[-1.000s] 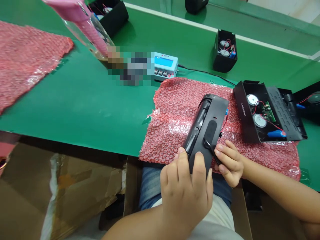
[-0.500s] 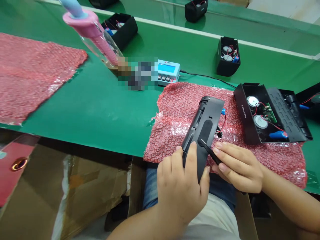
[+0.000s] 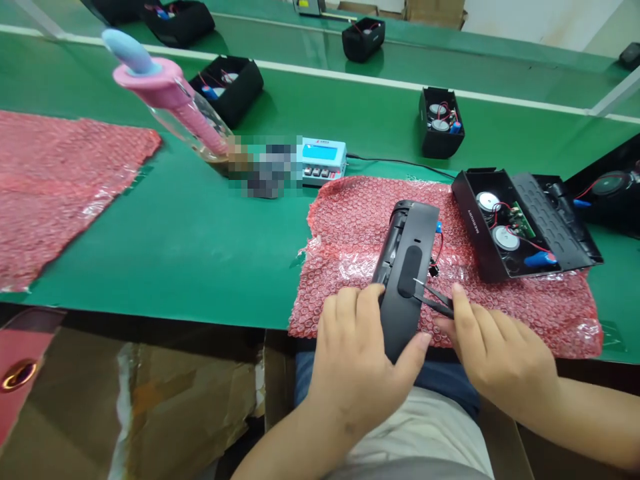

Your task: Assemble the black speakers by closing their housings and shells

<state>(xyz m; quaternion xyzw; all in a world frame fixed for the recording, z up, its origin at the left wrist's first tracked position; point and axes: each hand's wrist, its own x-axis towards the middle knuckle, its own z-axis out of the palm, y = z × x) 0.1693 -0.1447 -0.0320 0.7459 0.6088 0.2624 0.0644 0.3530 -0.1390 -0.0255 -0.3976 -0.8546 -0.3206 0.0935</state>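
Clenched fingers of the left hand round the speaker case at 6 o'clock on bubble wrap; pinched tweezers in the right hand, tips against the oval pad. Seemed midway, with pad seated and red wires loose at 1 o'clock.

Open speaker case at right, blue tester beyond, pink-capped bottle, red bubble wrap leftward

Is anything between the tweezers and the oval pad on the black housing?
Nothing visible. The tweezers in the right hand reach the oval pad's lower edge; the left hand grips the black housing below it.
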